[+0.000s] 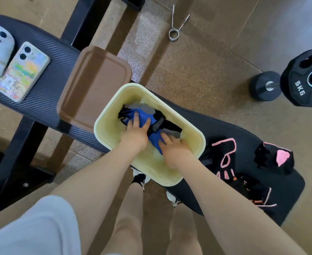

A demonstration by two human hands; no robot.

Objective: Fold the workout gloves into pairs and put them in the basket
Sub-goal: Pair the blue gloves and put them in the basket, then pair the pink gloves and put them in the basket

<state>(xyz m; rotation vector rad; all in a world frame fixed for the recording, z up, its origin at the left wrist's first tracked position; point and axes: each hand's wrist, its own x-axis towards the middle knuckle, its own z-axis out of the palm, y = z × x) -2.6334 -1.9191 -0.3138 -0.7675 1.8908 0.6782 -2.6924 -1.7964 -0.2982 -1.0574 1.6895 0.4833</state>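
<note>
We have both hands, left hand [134, 134] and right hand [175, 150], with fingers spread flat on the blue gloves [142, 117] in the basket [193, 137], while the black-and-pink gloves [272, 159] lie nearer our right, toward the worktop's [215, 122] right end.

Blue gloves [142, 119] with black trim and strap under my left hand [135, 134] and right hand [173, 150], grey fabric beneath them. Basket [192, 137] pale cream yellow. Lid [94, 85] plain brown. Bench [46, 92] black, ribbed texture. Black gloves [272, 159] with pink patch and pink outline drawings. Phone case [23, 72] iridescent pastel, cartoon print. Weight plate [307, 80] black, white "5KG". Dumbbell [263, 85] black. Floor brown, speckled. My sleeve light grey.
</note>
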